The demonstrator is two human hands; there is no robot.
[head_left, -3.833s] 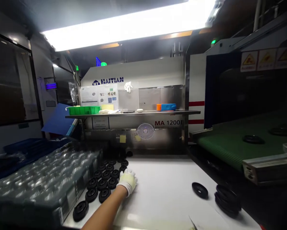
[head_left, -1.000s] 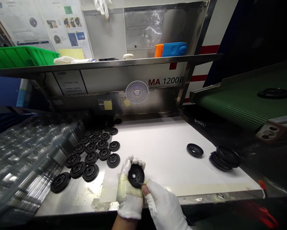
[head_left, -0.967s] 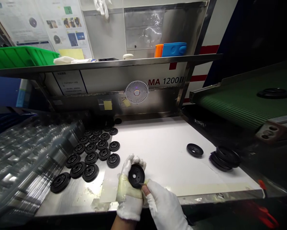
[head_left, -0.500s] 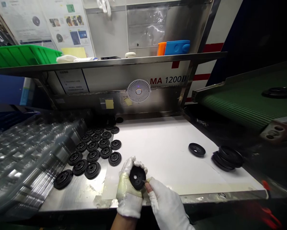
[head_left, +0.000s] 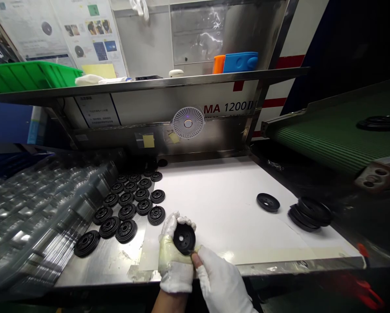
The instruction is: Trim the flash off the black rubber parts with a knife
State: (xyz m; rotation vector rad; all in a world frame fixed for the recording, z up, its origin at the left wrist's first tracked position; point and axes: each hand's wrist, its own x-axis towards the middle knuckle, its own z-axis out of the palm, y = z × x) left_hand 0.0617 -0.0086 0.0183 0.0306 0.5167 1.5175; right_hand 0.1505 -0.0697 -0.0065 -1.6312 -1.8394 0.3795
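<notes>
One black disc (head_left: 183, 239) cupped in left hand (head_left: 174, 256)

Single head-worn view, looking forward and down from above the near edge of a steel table (head_left: 99, 267); close on the left hand (head_left: 175, 265) and right hand (head_left: 221, 282), wider beyond to a shelf (head_left: 149, 83) and, to the right, a green conveyor belt (head_left: 328, 143).

Rows of discs (head_left: 127, 212) left on the bench (head_left: 97, 266), stack (head_left: 309, 214) right; conveyor (head_left: 338, 141) beyond
</notes>
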